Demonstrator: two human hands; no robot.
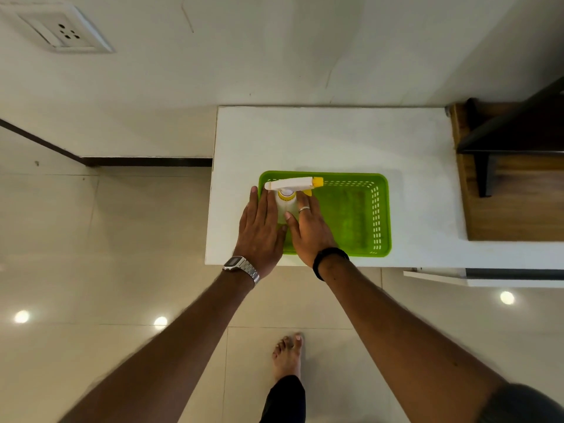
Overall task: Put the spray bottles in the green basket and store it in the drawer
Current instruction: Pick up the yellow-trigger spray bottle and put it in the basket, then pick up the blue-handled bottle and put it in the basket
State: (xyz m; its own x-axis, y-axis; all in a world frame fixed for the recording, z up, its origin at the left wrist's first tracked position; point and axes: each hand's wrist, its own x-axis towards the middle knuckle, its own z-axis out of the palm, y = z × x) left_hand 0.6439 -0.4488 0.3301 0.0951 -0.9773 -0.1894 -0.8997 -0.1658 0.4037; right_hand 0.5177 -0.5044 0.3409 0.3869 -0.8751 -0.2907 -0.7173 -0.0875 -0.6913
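A green perforated basket [378, 215] lies on a white cabinet top [320, 138]. A white spray bottle [288, 195] with a yellow nozzle stands upright at the basket's left end. My left hand [259, 227] presses flat against the bottle's left side, over the basket's left rim. My right hand [308, 227], wearing a ring, clasps the bottle's right side with the thumb across its front. Both hands together hold the bottle. Only this one spray bottle is visible. The bottle's lower body is hidden by my hands.
A wooden surface with a dark shelf [515, 138] adjoins the cabinet on the right. A slightly protruding white drawer front [476, 277] shows below the cabinet's right front edge. Glossy floor tiles and my bare foot [288, 355] lie below. A wall socket [65, 32] sits upper left.
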